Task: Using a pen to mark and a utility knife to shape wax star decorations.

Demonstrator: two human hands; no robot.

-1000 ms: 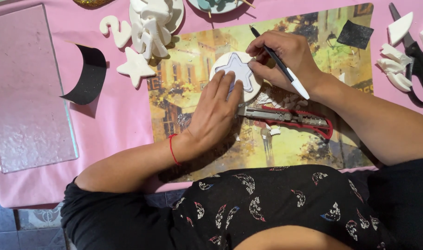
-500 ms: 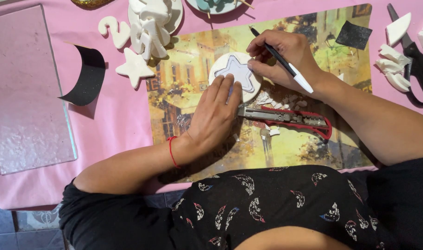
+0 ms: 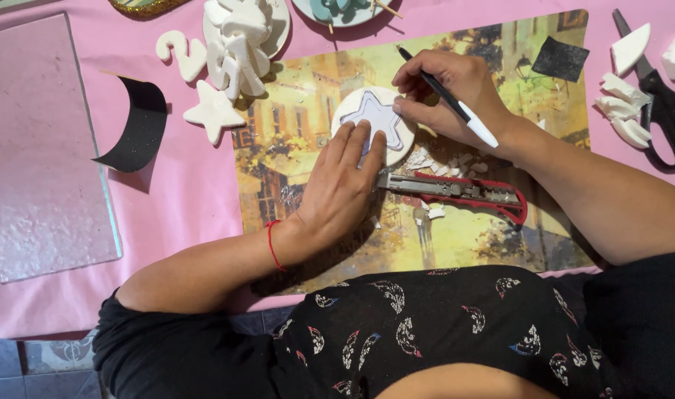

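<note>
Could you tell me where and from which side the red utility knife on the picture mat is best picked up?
Grip the red utility knife by its red handle toward the right end, coming from above with fingers across its narrow width. It lies flat, its metal blade end points left near the left hand, so that end is probably best avoided.

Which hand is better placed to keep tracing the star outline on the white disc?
Right hand: it holds the pen at the star template, while the left hand presses on the disc.

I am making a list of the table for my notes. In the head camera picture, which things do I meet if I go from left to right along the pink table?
Glass sheet → black curved strip → white star → white disc under the left hand → right hand with pen → black square → scissors.
</note>
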